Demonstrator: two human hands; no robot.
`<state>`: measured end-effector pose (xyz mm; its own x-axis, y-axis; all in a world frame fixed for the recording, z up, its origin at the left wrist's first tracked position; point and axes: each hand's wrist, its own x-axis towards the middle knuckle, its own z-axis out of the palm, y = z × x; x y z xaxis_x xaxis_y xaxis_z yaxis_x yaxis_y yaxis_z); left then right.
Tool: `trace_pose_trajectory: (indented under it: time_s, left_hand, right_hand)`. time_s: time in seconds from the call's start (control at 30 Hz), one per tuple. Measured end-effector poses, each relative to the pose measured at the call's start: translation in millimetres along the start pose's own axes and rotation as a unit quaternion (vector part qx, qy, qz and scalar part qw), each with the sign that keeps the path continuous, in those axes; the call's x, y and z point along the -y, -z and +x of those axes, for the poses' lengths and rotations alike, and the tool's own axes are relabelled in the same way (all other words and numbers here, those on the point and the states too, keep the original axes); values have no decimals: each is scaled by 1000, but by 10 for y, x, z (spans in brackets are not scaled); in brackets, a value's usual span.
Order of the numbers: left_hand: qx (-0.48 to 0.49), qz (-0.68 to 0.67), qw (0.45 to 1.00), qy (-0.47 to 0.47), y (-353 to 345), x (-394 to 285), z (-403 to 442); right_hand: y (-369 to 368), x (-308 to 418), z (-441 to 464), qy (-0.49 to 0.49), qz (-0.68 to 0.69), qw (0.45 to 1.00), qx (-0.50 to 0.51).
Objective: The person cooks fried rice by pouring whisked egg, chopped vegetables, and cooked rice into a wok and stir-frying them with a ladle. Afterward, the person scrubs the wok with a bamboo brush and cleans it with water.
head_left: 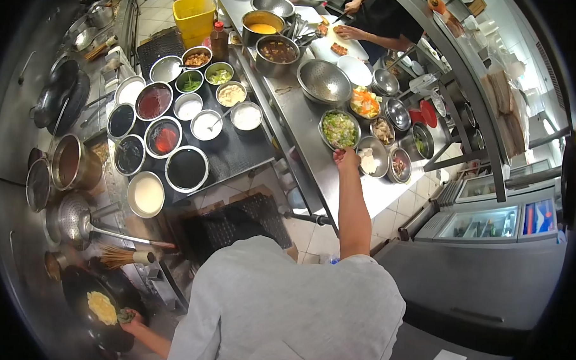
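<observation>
Item one: our left hand [132, 325], closed on a folded green cloth [126, 315] at the edge of a black wok [75, 280]. In the wok: a flat yellow piece of food [101, 307], egg by its look, lying off the side walls.

Item two: our right hand [346, 158], reached out across to the steel counter [296, 117], fingers bent at the near rim of a metal bowl [323, 142] of chopped greens [340, 126]. Whether they pinch the rim or the food, we cannot tell.

Beside it: a bowl of pale pieces [368, 162], a bowl of orange and pale vegetables [365, 103] and a large perforated bowl [316, 86].

Hazards, as we judge them:
- Wok: with our arms spread wide, attention may go to the bowls; if the wok is hot, the yellow food could scorch.
- Cloth: a bunched fold could slip, tipping the wok or bringing bare fingers against metal.
- Bowl: a one-sided pull on the rim could tilt it and spill greens, or knock the bowl of pale pieces close by.
- Sauce pots: a low swing of the right arm back could catch the pot of dark liquid [187, 169].
</observation>
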<state>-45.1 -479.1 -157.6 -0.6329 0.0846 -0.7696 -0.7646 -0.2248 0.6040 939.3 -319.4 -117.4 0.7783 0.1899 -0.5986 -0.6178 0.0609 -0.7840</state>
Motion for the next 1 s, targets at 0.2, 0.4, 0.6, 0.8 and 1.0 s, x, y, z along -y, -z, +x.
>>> trace_pose_trajectory:
  time_s: [0.2, 0.4, 0.6, 0.8, 1.0]
  left_hand:
    - [43, 9, 999, 27, 94, -53, 99]
    - [54, -36, 985, 160, 151, -95, 94]
    - [191, 28, 981, 38, 171, 126, -140]
    - [143, -165, 975, 26, 6, 425, -412]
    - [109, -194, 975, 9, 174, 477, -178]
  right_hand:
    - [-160, 196, -1, 34, -54, 998, -3]
    - [-206, 186, -279, 136, -69, 988, 7]
    - [-7, -170, -1370, 250, -86, 955, 134]
    - [-443, -1217, -2345, 88, -211, 892, 390]
    - [-967, -2271, -3620, -64, -310, 759, 568]
